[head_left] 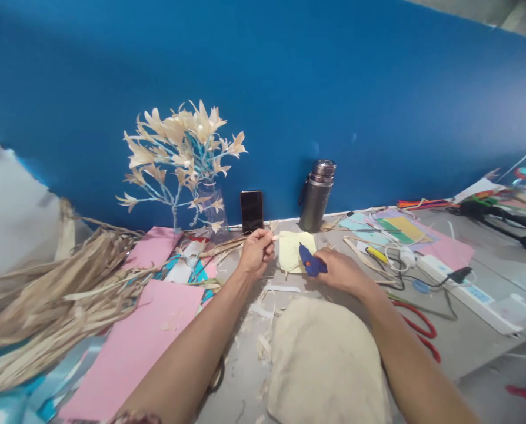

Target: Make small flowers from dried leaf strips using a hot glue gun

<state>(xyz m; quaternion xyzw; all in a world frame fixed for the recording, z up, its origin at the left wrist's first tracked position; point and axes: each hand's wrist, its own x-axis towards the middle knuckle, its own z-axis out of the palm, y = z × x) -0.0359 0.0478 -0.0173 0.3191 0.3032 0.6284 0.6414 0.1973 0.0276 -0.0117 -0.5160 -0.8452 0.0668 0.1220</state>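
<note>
My right hand (339, 270) is wrapped round a blue glue gun (312, 262), its nozzle tilted up and to the left. Pinched in the fingertips of my left hand (256, 254) is a thin pale strip (277, 237), which reaches rightward over a pale yellow sheet (289, 250). The sheet lies flat on the table beneath the glue gun's nozzle. Whether the nozzle touches the strip I cannot tell. Closer to me, between my forearms, sits a cream, rounded, cloth-like object (327, 359).
Dried husks (69, 288) and pink sheets (143, 335) spread over the left. Husk flowers (187, 141), a phone (251, 211) and a thermos flask (318, 197) stand by the blue wall. Rightward lie red-handled scissors (422, 324), a yellow cutter (376, 254) and a power strip (470, 294) with cables.
</note>
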